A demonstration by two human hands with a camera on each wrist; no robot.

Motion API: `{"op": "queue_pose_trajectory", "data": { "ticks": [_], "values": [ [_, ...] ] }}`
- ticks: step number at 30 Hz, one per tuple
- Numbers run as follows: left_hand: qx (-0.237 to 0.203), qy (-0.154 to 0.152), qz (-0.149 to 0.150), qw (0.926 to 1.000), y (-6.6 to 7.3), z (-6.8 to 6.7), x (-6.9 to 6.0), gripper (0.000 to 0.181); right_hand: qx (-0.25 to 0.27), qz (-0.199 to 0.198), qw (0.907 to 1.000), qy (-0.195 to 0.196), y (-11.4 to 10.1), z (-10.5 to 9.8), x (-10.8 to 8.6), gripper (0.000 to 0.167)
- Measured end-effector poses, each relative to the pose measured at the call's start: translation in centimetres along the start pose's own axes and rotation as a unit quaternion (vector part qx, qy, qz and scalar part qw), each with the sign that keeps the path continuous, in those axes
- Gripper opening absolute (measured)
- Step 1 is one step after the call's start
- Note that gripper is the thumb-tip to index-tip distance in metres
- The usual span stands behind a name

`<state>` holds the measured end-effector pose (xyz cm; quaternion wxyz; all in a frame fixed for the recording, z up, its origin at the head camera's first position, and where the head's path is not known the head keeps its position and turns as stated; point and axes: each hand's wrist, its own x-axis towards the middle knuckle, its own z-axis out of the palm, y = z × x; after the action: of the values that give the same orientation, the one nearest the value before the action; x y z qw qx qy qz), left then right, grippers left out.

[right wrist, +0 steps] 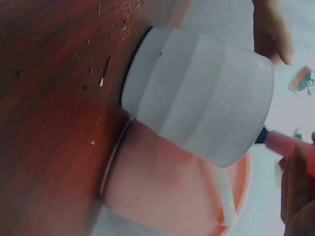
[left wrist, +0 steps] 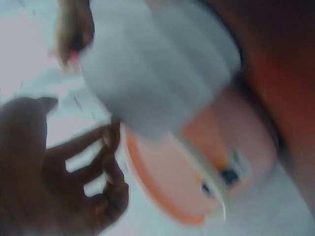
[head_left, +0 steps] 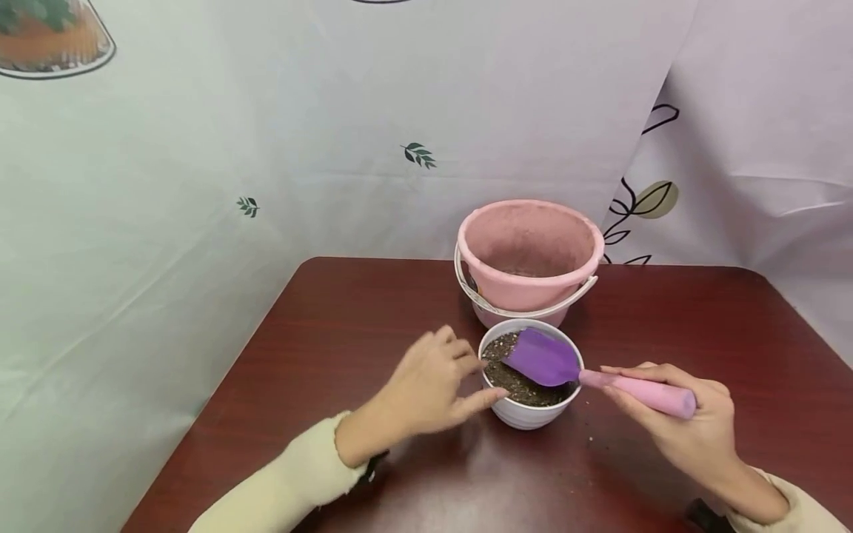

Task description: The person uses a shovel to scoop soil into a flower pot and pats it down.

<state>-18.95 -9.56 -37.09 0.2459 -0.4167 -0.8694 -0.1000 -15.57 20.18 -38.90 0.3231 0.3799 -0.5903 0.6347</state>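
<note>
A white ridged pot [head_left: 526, 416] filled with dark soil [head_left: 516, 383] stands on the table. My right hand [head_left: 700, 418] grips the pink handle of a hand trowel [head_left: 656, 396], whose purple blade lies against the soil inside the pot. At the pot's left side is my left hand [head_left: 433, 381], its fingers spread and loosely bent, thumb near the front rim. In the left wrist view, blurred, that hand [left wrist: 74, 172] is beside the pot [left wrist: 162, 73] with nothing in its grasp. The right wrist view shows the pot [right wrist: 197, 93] from the side and the trowel handle [right wrist: 290, 147].
A pink bucket [head_left: 526, 292] with a white handle stands right behind the pot. Soil crumbs [right wrist: 101, 81] are scattered over the dark red table [head_left: 320, 326]. White cloth [head_left: 333, 148] with leaf prints hangs behind and at the sides.
</note>
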Motion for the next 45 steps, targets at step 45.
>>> {"op": "queue_pose_trajectory", "data": {
  "ticks": [45],
  "values": [
    [0.025, -0.118, -0.020, 0.9924, -0.3, 2.6, 4.4, 0.096, -0.101, 0.010, 0.9947, -0.015, -1.6, -0.7, -0.1, 0.019]
  ]
}}
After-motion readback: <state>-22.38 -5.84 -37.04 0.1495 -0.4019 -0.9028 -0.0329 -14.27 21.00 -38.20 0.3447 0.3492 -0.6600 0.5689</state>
